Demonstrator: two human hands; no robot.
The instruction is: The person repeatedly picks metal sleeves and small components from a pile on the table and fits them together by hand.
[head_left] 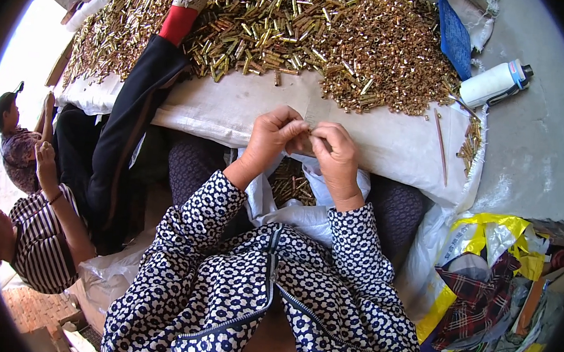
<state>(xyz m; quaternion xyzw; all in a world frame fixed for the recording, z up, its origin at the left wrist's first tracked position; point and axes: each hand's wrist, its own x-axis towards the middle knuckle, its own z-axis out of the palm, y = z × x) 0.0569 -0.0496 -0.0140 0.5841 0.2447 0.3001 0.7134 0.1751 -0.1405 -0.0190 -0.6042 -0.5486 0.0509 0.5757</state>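
Note:
My left hand [273, 136] and my right hand [336, 155] meet over the near edge of the cloth-covered table [228, 103]. Both are closed in a pinch, fingertips against each other. A tiny brass-coloured metal piece [309, 131] shows between them; its exact kind is mostly hidden. Below my hands, a white bag [264, 191] sits open in my lap, with slim brass-coloured metal pieces [291, 182] inside. Beyond my hands lie a heap of long brass-coloured rods or tubes [253, 33] and, to the right, a heap of small nut-like pieces [385, 56].
A black-clothed limb [130, 103] of another person crosses the table's left side. Two people [49, 238] sit at left. At right are a white bottle [494, 85], a blue plastic piece [454, 34], a thin stick [440, 148] and a yellow-white bag [447, 286] with plaid cloth.

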